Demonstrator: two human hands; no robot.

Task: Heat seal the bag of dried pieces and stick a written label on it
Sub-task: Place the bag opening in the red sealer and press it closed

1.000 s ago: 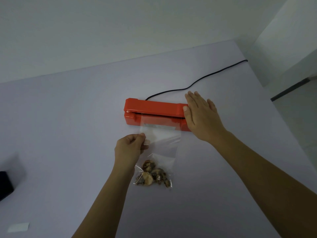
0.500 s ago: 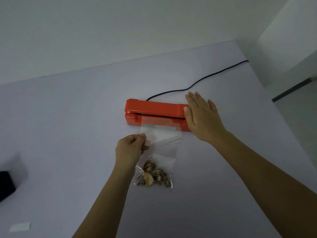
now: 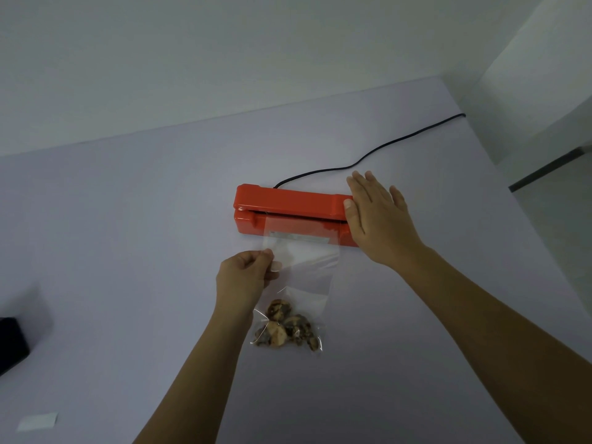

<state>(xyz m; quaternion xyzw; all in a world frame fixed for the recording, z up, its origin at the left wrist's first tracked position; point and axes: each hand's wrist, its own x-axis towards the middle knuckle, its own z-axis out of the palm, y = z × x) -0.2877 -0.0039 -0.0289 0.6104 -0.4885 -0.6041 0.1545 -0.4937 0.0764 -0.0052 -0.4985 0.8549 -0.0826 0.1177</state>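
Note:
An orange heat sealer (image 3: 288,205) lies across the middle of the white table (image 3: 128,251). A clear plastic bag (image 3: 304,267) reaches from its jaw toward me, with brown dried pieces (image 3: 285,328) bunched at the near end. The bag's open end sits inside the sealer's slot. My left hand (image 3: 246,277) pinches the bag's left edge between thumb and fingers. My right hand (image 3: 378,216) lies flat, palm down, on the sealer's right end, fingers spread. A small white label (image 3: 37,422) lies at the table's near left.
The sealer's black power cord (image 3: 384,149) runs back right across the table and over its edge. A dark object (image 3: 11,344) sits at the left border. The table's right edge drops to the floor beside a wall corner.
None apart from a slight camera shift; both hands, the bag and the sealer keep their positions.

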